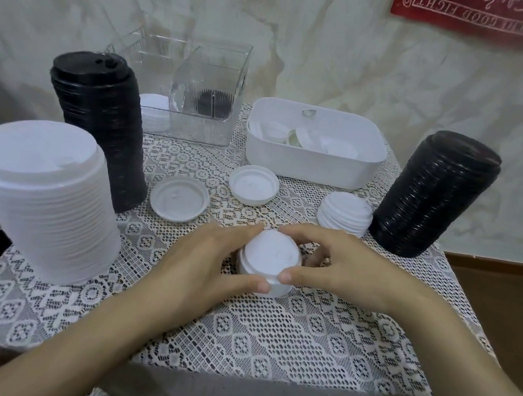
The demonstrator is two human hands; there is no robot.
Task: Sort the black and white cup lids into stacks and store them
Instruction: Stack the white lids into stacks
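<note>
A short stack of white lids stands at the table's middle. My left hand grips it from the left, thumb at its lower rim. My right hand grips it from the right, thumb on the top lid's edge. A tall white lid stack stands at the near left, a tall black stack behind it. Another tall black stack stands at the right, with a low white stack beside it. Two single white lids lie upside down on the cloth.
A white tub at the back right holds several loose white lids. A clear divided box at the back holds black and white lids. The lace cloth covers a small table; its edges are close on all sides.
</note>
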